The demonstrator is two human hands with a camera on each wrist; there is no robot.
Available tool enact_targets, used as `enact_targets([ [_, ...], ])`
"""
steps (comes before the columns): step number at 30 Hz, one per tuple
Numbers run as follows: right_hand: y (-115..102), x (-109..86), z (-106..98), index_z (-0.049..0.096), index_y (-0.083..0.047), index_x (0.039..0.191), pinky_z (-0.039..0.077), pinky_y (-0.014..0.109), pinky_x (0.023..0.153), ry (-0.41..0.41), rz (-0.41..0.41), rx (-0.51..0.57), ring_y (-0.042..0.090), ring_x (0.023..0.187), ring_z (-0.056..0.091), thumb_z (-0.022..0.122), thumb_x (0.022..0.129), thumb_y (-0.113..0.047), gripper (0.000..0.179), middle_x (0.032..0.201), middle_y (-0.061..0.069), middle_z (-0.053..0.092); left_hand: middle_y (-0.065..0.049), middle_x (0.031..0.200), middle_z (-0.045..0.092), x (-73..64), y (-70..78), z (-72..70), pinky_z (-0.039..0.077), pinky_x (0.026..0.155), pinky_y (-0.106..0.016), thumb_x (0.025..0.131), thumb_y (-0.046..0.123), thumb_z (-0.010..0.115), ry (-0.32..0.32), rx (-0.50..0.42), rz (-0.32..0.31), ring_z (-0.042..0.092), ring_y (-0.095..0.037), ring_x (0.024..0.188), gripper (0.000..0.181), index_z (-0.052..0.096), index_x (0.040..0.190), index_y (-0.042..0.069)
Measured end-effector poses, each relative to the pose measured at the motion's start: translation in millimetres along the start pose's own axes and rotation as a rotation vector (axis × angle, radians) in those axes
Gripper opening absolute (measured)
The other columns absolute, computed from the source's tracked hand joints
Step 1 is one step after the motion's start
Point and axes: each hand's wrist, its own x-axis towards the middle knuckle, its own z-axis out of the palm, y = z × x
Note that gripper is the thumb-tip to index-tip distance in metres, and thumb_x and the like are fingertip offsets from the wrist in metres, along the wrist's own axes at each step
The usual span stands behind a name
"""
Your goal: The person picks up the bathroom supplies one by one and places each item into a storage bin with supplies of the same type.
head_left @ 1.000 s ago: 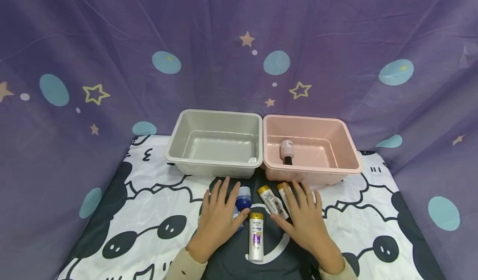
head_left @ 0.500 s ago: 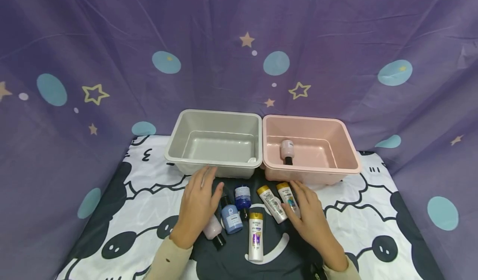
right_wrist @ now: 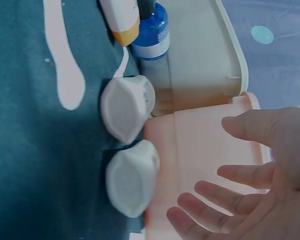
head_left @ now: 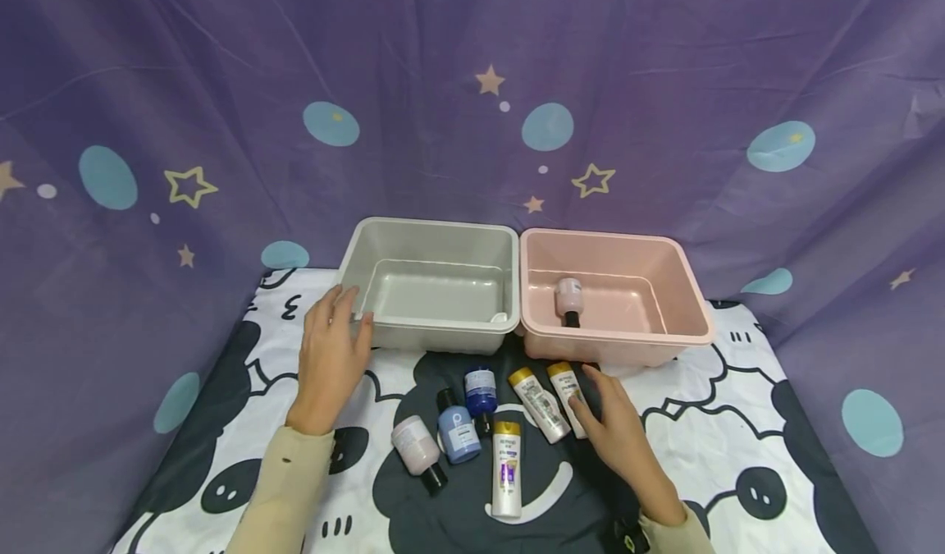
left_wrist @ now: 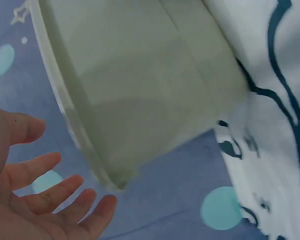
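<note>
My left hand (head_left: pixel 330 365) is at the front left corner of the grey bin (head_left: pixel 428 321), its fingers spread and holding nothing in the left wrist view. My right hand (head_left: pixel 618 431) is beside a white gold-capped bottle (head_left: pixel 567 394), fingers loosely extended; whether it touches the bottle, I cannot tell. Left of that lies a second white gold-capped bottle (head_left: pixel 540 406), and nearer the front a third white bottle (head_left: pixel 506 473). Black-capped bottles lie to the left: a dark blue bottle (head_left: pixel 481 386), a light blue bottle (head_left: pixel 459 435) and a pale pink bottle (head_left: pixel 416 445).
A pink bin (head_left: pixel 620 344) stands to the right of the grey bin, with a pale pink black-capped bottle (head_left: pixel 568 295) lying inside. A small white piece (head_left: pixel 499 318) is in the grey bin. Behind both bins hangs a purple curtain (head_left: pixel 428 152). A sheep-print cloth (head_left: pixel 258 431) covers the table.
My left hand has moved left and away from over the blue and pink bottles to the grey bin's corner, uncovering them. My right hand has shifted slightly right, uncovering the right gold-capped bottle.
</note>
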Motion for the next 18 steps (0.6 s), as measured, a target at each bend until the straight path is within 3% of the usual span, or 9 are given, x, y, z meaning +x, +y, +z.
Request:
enact_targets([
  [8, 8, -2.4, 6, 0.052, 0.008, 0.136, 0.053, 0.052, 0.08, -0.071, 0.116, 0.015, 0.039, 0.101, 0.062, 0.072, 0.092, -0.01, 0.051, 0.124, 0.028, 0.058, -0.032, 0.144, 0.041, 7.2, -26.6, 0.4, 0.037, 0.102, -0.065, 0.096, 0.014, 0.067, -0.085, -0.132, -0.201, 0.041, -0.05, 0.131, 0.057, 0.046, 0.144, -0.008],
  [11, 11, -3.4, 7, 0.053, 0.008, 0.135, 0.052, 0.053, 0.081, -0.094, 0.154, 0.006, 0.038, 0.099, 0.064, 0.072, 0.092, -0.009, 0.05, 0.123, 0.028, 0.059, -0.031, 0.146, 0.039, 10.0, -31.7, 0.2, 0.042, 0.099, -0.061, 0.096, 0.018, 0.068, -0.127, -0.197, -0.289, 0.043, -0.048, 0.13, 0.062, 0.041, 0.147, -0.008],
  [18, 15, -3.1, 9, 0.054, 0.008, 0.134, 0.054, 0.048, 0.079, -0.172, 0.246, -0.013, 0.031, 0.093, 0.066, 0.073, 0.091, -0.009, 0.05, 0.116, 0.024, 0.064, -0.03, 0.146, 0.038, 15.6, -43.2, -0.7, 0.051, 0.091, -0.054, 0.095, 0.024, 0.07, -0.179, -0.292, -0.392, 0.046, -0.045, 0.127, 0.069, 0.039, 0.149, -0.006],
])
